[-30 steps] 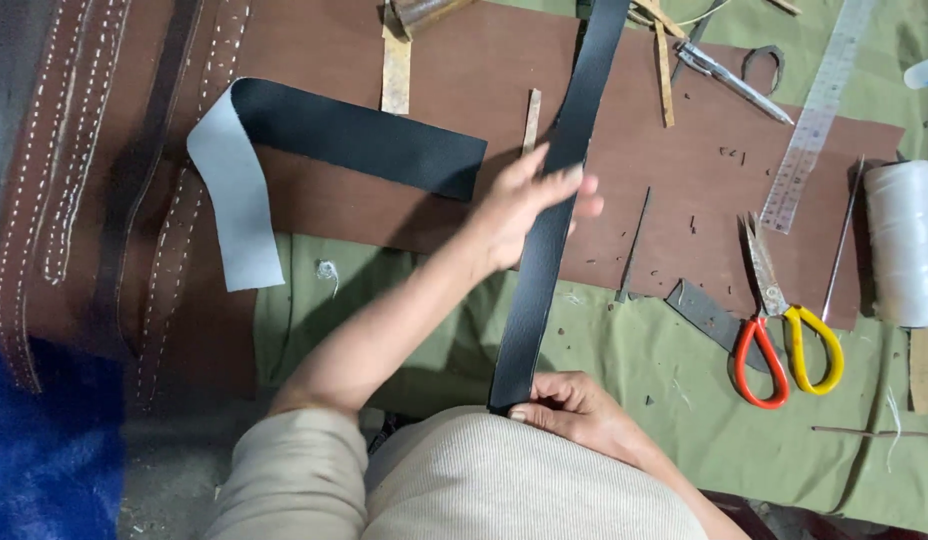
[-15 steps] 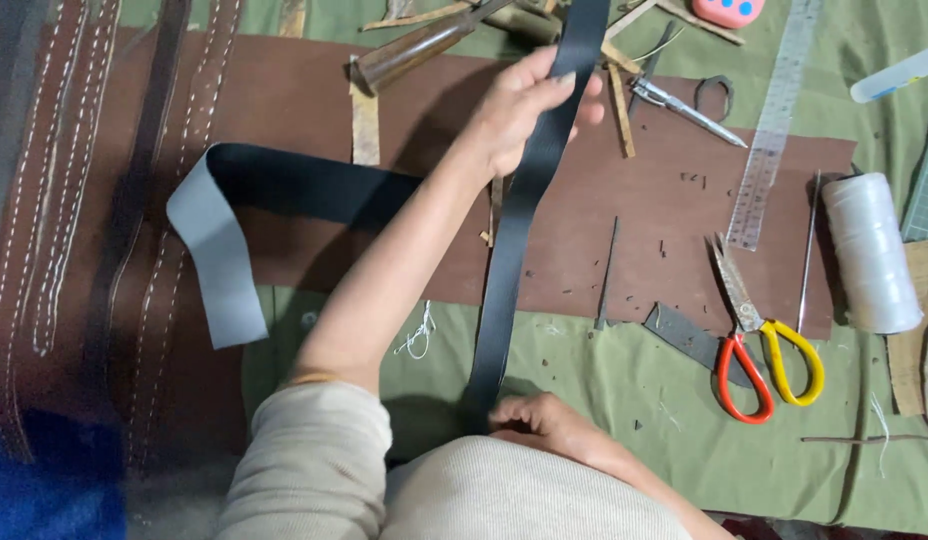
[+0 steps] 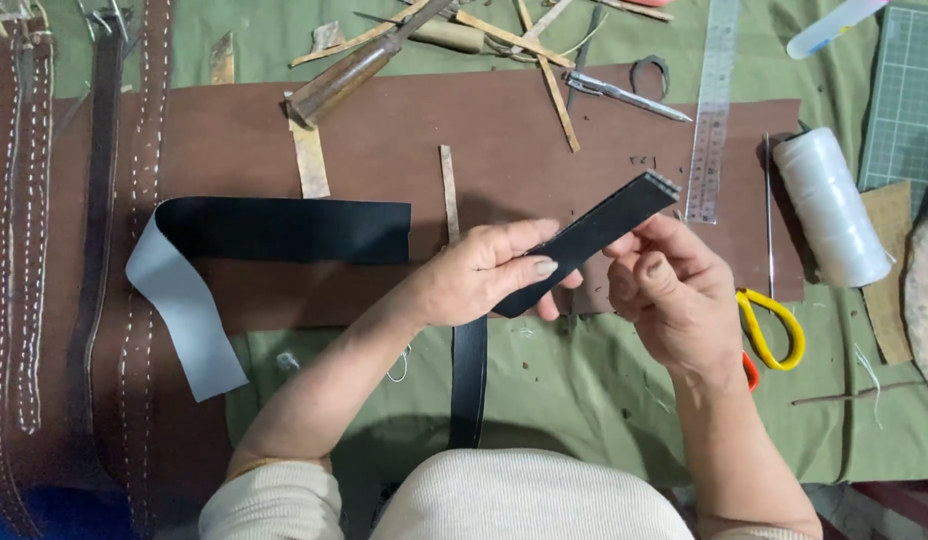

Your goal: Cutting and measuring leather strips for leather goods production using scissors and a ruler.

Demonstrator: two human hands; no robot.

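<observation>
Nearest, a black leather strap [image 3: 468, 385] runs up from the person's lap over the green cloth of the tabletop [image 3: 584, 400]. The left hand [image 3: 484, 275] pinches the strap between thumb and fingers where it bends, and the right hand [image 3: 674, 290] pinches the raised end just beside it, which tilts up to the right. Right of that hand lie yellow-handled scissors [image 3: 779, 335]. Under and beyond the hands spreads a brown leather sheet [image 3: 484, 130], bearing a folded black and grey band [image 3: 274, 235] on the left. Farther right stand a white thread spool [image 3: 832, 205] and a steel ruler [image 3: 712, 110].
</observation>
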